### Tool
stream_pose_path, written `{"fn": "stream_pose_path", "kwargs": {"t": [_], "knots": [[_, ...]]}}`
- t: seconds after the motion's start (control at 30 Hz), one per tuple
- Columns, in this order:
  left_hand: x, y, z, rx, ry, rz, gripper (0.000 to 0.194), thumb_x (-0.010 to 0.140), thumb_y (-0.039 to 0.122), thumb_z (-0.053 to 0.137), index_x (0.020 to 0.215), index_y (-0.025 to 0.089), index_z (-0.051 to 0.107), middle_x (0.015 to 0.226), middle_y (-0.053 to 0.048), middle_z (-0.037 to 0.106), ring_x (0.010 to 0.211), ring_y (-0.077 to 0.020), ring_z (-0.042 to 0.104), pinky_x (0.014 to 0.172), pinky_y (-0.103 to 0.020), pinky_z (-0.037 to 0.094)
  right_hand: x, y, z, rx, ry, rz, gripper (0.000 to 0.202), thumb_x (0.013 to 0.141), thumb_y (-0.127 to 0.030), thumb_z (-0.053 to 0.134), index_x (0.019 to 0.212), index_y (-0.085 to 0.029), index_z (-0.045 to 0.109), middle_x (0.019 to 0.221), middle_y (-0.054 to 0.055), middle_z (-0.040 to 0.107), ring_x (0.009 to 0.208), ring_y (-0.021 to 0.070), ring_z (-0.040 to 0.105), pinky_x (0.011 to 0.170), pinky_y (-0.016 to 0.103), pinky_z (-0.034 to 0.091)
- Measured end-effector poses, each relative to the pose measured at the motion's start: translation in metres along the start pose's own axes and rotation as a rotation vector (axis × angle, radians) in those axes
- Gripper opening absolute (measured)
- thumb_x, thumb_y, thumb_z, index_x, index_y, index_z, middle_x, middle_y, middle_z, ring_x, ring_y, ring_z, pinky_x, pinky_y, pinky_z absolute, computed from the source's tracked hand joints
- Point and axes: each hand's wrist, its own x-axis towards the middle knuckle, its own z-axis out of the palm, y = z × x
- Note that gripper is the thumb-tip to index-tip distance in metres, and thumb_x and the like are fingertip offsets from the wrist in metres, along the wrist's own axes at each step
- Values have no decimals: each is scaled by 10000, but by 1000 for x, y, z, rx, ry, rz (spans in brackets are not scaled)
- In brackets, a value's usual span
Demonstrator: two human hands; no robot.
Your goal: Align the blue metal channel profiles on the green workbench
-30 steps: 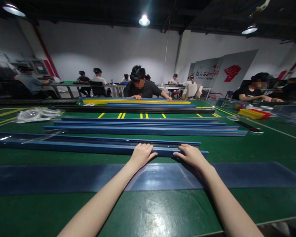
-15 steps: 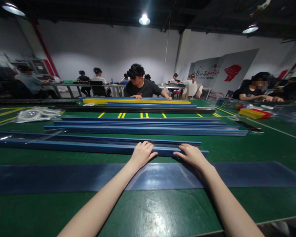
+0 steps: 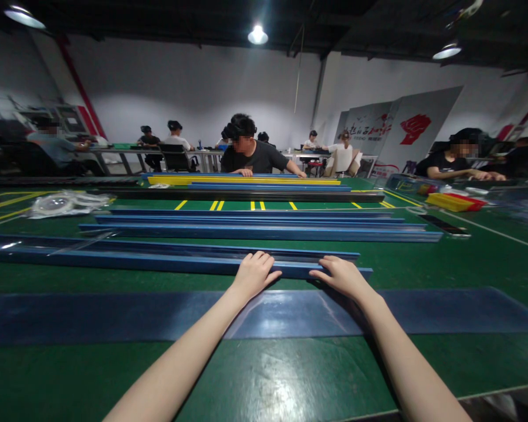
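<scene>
A long blue plastic channel strip [image 3: 193, 261] lies crosswise on the green table, its right end just past my right hand. My left hand [image 3: 256, 272] is hooked over its near wall, fingers inside the channel and thumb along the outer face. Farther right, my right hand [image 3: 341, 274] grips the same wall near the end, its thumb pointing left. Some of the fingertips are hidden inside the channel. Beneath my forearms lies a flat, clear bluish plastic strip [image 3: 114, 316]. Clear film [image 3: 81, 243] shows in the left part of the channel.
Several more blue channel strips [image 3: 264, 231] lie beyond, then a black strip [image 3: 246, 195] and a yellow strip [image 3: 246, 181]. A co-worker [image 3: 255, 152] leans over the far edge. A phone [image 3: 444, 225] and yellow tray [image 3: 453, 202] sit right; bagged rolls [image 3: 55, 204] left.
My hands and the channel strip stay in the same place. Across the table, the co-worker's head has shifted slightly to the left.
</scene>
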Motion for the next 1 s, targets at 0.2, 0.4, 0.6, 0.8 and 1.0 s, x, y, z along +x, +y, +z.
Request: {"fn": "stream_pose_path", "kwargs": {"t": [0.2, 0.4, 0.6, 0.8, 1.0], "knots": [[0, -1, 0, -9, 9, 2, 273, 827, 432, 479, 800, 165, 534, 865, -51, 608, 881, -206, 519, 673, -310, 351, 0, 1, 1, 8, -8, 10, 403, 853, -503, 360, 815, -192, 613, 899, 67, 627, 843, 186, 576, 642, 238, 374], [0, 0, -1, -33, 7, 3, 270, 827, 428, 479, 798, 166, 536, 871, -62, 606, 889, -211, 518, 675, -311, 352, 0, 0, -1, 41, 8, 6, 389, 852, -493, 366, 847, -193, 613, 947, 75, 618, 871, 194, 570, 665, 248, 383], [1, 0, -1, -52, 19, -1, 266, 828, 431, 475, 858, 172, 524, 893, -63, 591, 890, -208, 513, 686, -308, 350, 0, 0, -1, 110, 25, -15, 344, 843, -472, 399, 888, -200, 606, 952, 65, 610, 879, 180, 566, 694, 243, 387], [1, 1, -1, -15, 18, -41, 297, 806, 462, 495, 840, 167, 496, 881, -59, 573, 811, -193, 514, 663, -299, 352, 0, -2, -2, 177, 56, -36, 289, 833, -431, 426, 911, -195, 573, 930, 60, 594, 857, 176, 553, 702, 254, 387], [2, 0, 0, -89, 16, -84, 289, 791, 467, 515, 792, 179, 489, 810, -39, 565, 769, -184, 516, 646, -295, 361, -1, -4, -3, 228, 104, -64, 189, 829, -365, 432, 844, -197, 519, 860, 48, 564, 770, 157, 520, 652, 248, 374]]}}
